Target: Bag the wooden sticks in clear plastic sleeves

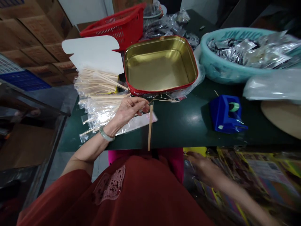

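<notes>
My left hand (133, 108) is above the dark green table, thumb and fingers pinched on what looks like a thin stick (152, 99). Under the wrist lies a pile of thin wooden sticks in clear plastic sleeves (98, 99), spilling from an open white box (95, 53). A clear sleeve with a pale insert (138, 123) lies flat just below the hand. Close to the fingertips, a flat tan strip (150, 128) reaches the table's front edge. My right hand (196, 159), smeared by motion, is below that edge beside yellow printed packaging (225, 163); its fingers cannot be made out.
A gold-lined tin (161, 67) with a red rim stands behind my left hand. To the right are a blue tape dispenser (225, 114) and a turquoise basin (235, 70) of silvery packets. A red basket (117, 26) stands at the back; cartons (30, 37) are stacked left.
</notes>
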### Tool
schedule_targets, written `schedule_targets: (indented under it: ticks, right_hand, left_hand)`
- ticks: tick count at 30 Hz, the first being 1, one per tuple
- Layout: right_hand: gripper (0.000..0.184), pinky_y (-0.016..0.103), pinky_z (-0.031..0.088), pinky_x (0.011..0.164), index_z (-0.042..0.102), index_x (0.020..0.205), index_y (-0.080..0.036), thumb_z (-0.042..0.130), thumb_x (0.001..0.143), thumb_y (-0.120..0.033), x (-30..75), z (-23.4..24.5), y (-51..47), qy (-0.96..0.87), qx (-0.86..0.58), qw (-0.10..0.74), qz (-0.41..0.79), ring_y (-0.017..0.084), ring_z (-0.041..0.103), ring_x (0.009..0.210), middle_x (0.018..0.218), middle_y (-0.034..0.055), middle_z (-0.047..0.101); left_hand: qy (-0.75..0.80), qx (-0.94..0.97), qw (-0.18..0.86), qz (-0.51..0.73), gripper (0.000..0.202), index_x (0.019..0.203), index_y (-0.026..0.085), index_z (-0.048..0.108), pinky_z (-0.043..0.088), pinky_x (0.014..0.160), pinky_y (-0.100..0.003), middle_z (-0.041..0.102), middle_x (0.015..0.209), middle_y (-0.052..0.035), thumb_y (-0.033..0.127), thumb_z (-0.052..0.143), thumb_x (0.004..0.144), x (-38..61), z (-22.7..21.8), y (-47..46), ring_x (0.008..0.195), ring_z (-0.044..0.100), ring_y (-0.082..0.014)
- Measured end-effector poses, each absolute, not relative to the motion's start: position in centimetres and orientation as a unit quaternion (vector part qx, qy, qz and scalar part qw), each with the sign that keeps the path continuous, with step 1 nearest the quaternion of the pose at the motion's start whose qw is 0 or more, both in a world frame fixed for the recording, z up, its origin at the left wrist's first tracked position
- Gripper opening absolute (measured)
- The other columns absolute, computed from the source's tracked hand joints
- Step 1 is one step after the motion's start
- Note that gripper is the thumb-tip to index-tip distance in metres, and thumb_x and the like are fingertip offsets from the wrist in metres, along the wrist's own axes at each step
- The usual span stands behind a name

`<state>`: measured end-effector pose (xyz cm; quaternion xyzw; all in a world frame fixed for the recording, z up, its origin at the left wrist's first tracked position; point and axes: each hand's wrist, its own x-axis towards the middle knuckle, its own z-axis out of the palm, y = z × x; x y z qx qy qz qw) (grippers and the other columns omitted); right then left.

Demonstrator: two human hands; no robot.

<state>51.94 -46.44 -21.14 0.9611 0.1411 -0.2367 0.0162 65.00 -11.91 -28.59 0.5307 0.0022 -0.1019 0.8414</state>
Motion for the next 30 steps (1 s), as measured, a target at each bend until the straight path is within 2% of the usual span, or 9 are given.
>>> schedule_targets:
  ticks: [2, 5, 8, 11, 14, 16, 18, 25, 30]
  right_hand:
    - [0.028, 0.035, 0.051, 0.07, 0.07, 0.064, -0.022, 0.051, 0.072, -0.004, 48.5, -22.8, -47.2, 0.159, 0.947, 0.082, -0.268, 0.025, 0.069, 0.078, 0.077, 0.0099, 0.073]
    - [0.027, 0.032, 0.044, 0.049, 0.07, 0.067, -0.022, 0.049, 0.085, -0.021, 47.1, -23.5, -46.5, 0.117, 0.939, 0.122, -0.3, 0.025, 0.065, 0.053, 0.053, 0.0061, 0.065]
    - [0.025, 0.028, 0.043, 0.048, 0.069, 0.083, -0.022, 0.047, 0.091, -0.033, 50.4, -21.7, -43.4, 0.107, 0.974, -0.023, -0.2, 0.018, 0.063, 0.051, 0.059, 0.002, 0.066]
    - [0.039, 0.024, 0.039, 0.046, 0.052, 0.055, -0.022, 0.05, 0.092, -0.035, 55.2, -19.3, -38.7, 0.131, 0.972, -0.175, -0.084, 0.01, 0.048, 0.043, 0.048, -0.0023, 0.051]
    - [0.015, 0.024, 0.048, 0.055, 0.065, 0.091, -0.022, 0.05, 0.091, -0.023, 59.0, -18.0, -34.3, 0.123, 0.948, -0.295, -0.003, 0.01, 0.056, 0.054, 0.067, -0.0013, 0.063]
    - [0.021, 0.027, 0.054, 0.065, 0.063, 0.107, -0.022, 0.051, 0.089, -0.022, 60.6, -18.1, -32.1, 0.128, 0.917, -0.378, 0.005, 0.013, 0.065, 0.072, 0.087, 0.0026, 0.068]
    - [0.024, 0.029, 0.056, 0.069, 0.062, 0.109, -0.022, 0.06, 0.085, -0.027, 61.7, -18.8, -30.7, 0.122, 0.884, -0.45, -0.01, 0.015, 0.066, 0.082, 0.095, 0.0039, 0.069]
    - [0.004, 0.026, 0.055, 0.062, 0.068, 0.08, -0.022, 0.068, 0.08, -0.025, 62.7, -20.7, -29.1, 0.053, 0.855, -0.515, 0.024, 0.01, 0.062, 0.063, 0.074, -0.0024, 0.068]
    - [0.01, 0.025, 0.052, 0.056, 0.073, 0.088, -0.024, 0.068, 0.08, -0.02, 62.6, -21.2, -29.8, 0.067, 0.843, -0.533, 0.028, 0.009, 0.058, 0.059, 0.075, -0.0033, 0.067]
  left_hand:
    - [-0.003, 0.525, 0.846, -0.094, 0.03, 0.085, 0.013, 0.072, 0.046, 0.049, -0.018, 0.072, 0.074, -0.0053, 0.042, 0.07, 0.079, 65.3, -28.2, -12.0, 0.063, 0.066, -0.0114]
    - [-0.006, 0.526, 0.846, -0.082, 0.032, 0.083, 0.012, 0.07, 0.044, 0.046, -0.017, 0.072, 0.073, -0.0051, 0.044, 0.071, 0.079, 65.6, -27.5, -12.3, 0.059, 0.065, -0.0103]
    - [-0.016, 0.532, 0.843, -0.083, 0.035, 0.083, 0.012, 0.069, 0.044, 0.044, -0.017, 0.072, 0.071, -0.0046, 0.047, 0.07, 0.079, 65.7, -26.9, -12.7, 0.056, 0.065, -0.0102]
    - [-0.042, 0.529, 0.843, -0.092, 0.038, 0.081, 0.012, 0.069, 0.042, 0.043, -0.016, 0.071, 0.07, -0.0047, 0.05, 0.07, 0.078, 65.5, -26.4, -13.1, 0.057, 0.066, -0.0104]
    - [-0.065, 0.532, 0.838, -0.098, 0.041, 0.077, 0.012, 0.068, 0.041, 0.043, -0.017, 0.071, 0.07, -0.005, 0.053, 0.069, 0.078, 65.3, -25.8, -13.3, 0.058, 0.066, -0.0103]
    - [-0.074, 0.538, 0.834, -0.101, 0.043, 0.078, 0.012, 0.069, 0.041, 0.043, -0.017, 0.071, 0.072, -0.0051, 0.055, 0.068, 0.078, 65.1, -25.4, -13.3, 0.058, 0.065, -0.01]
    - [-0.082, 0.544, 0.829, -0.104, 0.044, 0.079, 0.012, 0.069, 0.041, 0.043, -0.017, 0.072, 0.074, -0.0054, 0.057, 0.067, 0.079, 65.0, -25.2, -13.2, 0.058, 0.064, -0.0097]
    - [-0.103, 0.552, 0.818, -0.126, 0.038, 0.084, 0.012, 0.07, 0.047, 0.048, -0.017, 0.072, 0.076, -0.006, 0.049, 0.068, 0.081, 64.8, -25.7, -13.0, 0.063, 0.066, -0.0108]
    - [-0.108, 0.541, 0.823, -0.131, 0.029, 0.096, 0.011, 0.07, 0.047, 0.049, -0.018, 0.072, 0.074, -0.0046, 0.034, 0.072, 0.079, 64.5, -26.8, -12.9, 0.059, 0.065, -0.0099]
